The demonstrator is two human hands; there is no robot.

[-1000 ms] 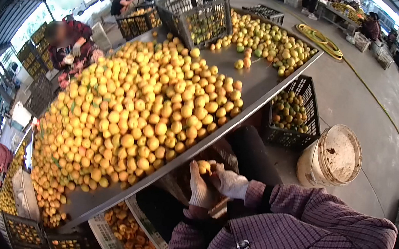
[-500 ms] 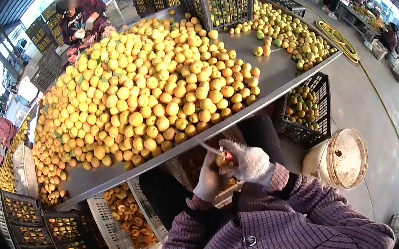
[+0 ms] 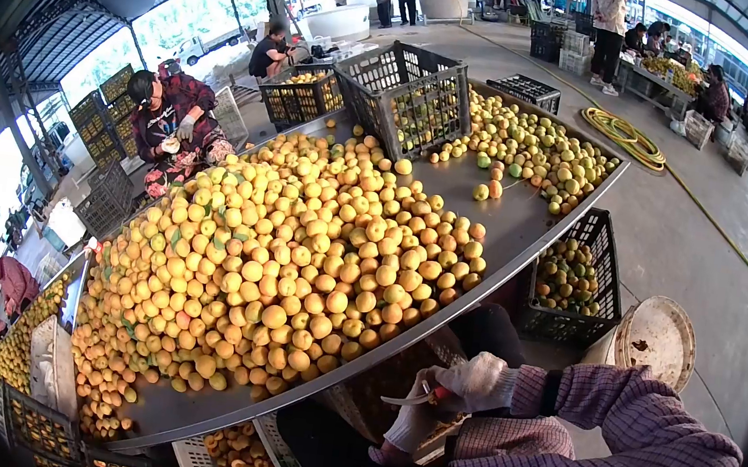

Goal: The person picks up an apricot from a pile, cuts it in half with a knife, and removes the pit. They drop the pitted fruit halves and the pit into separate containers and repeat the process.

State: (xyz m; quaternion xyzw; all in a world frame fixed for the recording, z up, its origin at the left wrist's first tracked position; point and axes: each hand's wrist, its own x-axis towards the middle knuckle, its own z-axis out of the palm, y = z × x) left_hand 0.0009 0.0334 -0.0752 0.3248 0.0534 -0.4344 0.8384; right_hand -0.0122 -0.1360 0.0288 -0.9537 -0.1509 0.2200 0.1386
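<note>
My right hand (image 3: 479, 382), in a whitish glove, is closed around a small knife (image 3: 406, 400) with a red handle and a curved pale blade that points left. Just below it is my left hand (image 3: 414, 425), also gloved, its fingers curled up close to the knife. Whatever the left hand holds is hidden behind the knife and the right hand. Both hands are over my lap, beside the edge of a metal table (image 3: 542, 231). On that table lies a large heap of yellow-orange apricots (image 3: 297, 252).
A white crate (image 3: 187, 461) of cut apricot halves (image 3: 241, 462) stands below the table edge. To the right are a black crate (image 3: 600, 329) of greenish fruit and a stained bucket (image 3: 659, 343). Another black crate (image 3: 405, 97) sits on the table. A co-worker (image 3: 177, 125) sits across, handling fruit.
The view has tilted up, so the hands appear lower. The apricot seen between my hands before is now hidden. The knife blade now shows more fully, pointing left.
</note>
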